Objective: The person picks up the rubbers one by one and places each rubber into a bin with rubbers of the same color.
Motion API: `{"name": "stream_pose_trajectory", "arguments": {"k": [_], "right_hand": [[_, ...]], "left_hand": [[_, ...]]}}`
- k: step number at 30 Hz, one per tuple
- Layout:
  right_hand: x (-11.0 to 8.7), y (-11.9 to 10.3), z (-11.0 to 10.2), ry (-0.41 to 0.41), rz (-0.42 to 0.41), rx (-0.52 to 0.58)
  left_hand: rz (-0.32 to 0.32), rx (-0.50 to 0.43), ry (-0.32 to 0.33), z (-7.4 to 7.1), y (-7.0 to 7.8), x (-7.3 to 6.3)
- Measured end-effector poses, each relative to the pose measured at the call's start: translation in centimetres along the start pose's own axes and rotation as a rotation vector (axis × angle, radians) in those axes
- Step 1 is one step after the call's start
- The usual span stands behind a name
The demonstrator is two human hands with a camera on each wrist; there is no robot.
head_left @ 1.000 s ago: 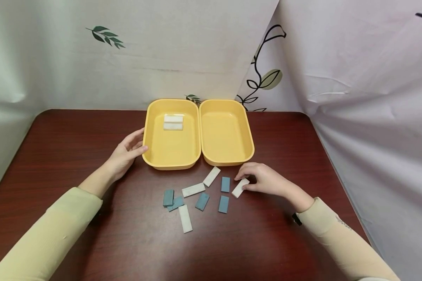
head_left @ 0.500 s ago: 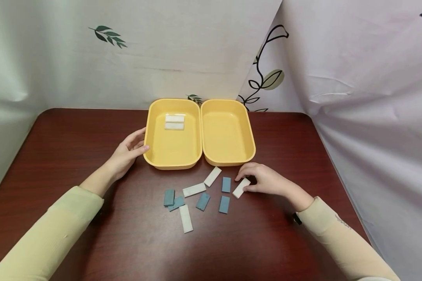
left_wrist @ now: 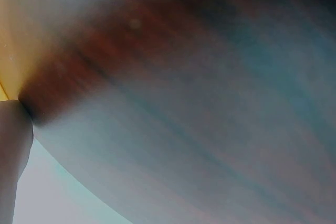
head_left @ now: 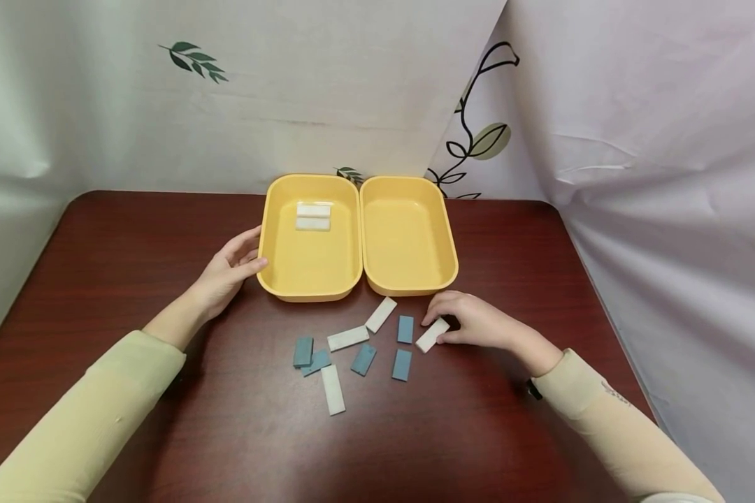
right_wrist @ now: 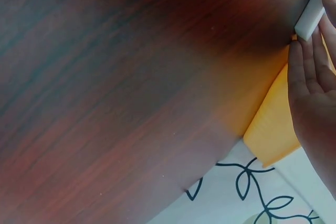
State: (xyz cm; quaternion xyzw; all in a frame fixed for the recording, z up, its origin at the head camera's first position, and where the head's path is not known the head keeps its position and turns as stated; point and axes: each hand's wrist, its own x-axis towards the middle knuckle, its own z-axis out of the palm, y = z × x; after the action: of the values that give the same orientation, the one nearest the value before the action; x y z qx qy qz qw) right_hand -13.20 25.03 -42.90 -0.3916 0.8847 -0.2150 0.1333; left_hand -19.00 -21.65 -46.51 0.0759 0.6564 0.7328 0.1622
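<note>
My left hand grips the side of the left yellow tray, its thumb at the rim and its fingers along the outer wall. Two white blocks lie side by side inside that tray. Just in front of the right yellow tray, my right hand pinches a white block at the tabletop. The same white block appears between thumb and fingers in the right wrist view. Close to this hand are two blue blocks, one farther and one nearer.
More white blocks and blue blocks lie scattered on the dark red table. One blue block overlaps another at the left of the group. A white curtain with printed leaves closes off the back and sides.
Both hands keep their places and holds. The whole view has shifted very slightly with the head; the blocks and trays have not visibly moved.
</note>
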Motion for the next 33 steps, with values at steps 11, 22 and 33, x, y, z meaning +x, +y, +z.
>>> {"name": "stream_pose_trajectory", "arguments": {"k": [11,22,33], "right_hand": [[0.1,-0.7,-0.3,-0.042,0.011,-0.030],[0.4,-1.4,-0.6,-0.070,0.004,-0.079],[0.6,-1.6,-1.2,-0.101,0.028,-0.067]], "left_hand": [[0.011,-0.006,0.002,0.0,-0.1,-0.1],[0.004,-0.008,0.004,-0.1,0.0,-0.1],[0.016,-0.011,-0.001,-0.1,-0.1,0.0]]}}
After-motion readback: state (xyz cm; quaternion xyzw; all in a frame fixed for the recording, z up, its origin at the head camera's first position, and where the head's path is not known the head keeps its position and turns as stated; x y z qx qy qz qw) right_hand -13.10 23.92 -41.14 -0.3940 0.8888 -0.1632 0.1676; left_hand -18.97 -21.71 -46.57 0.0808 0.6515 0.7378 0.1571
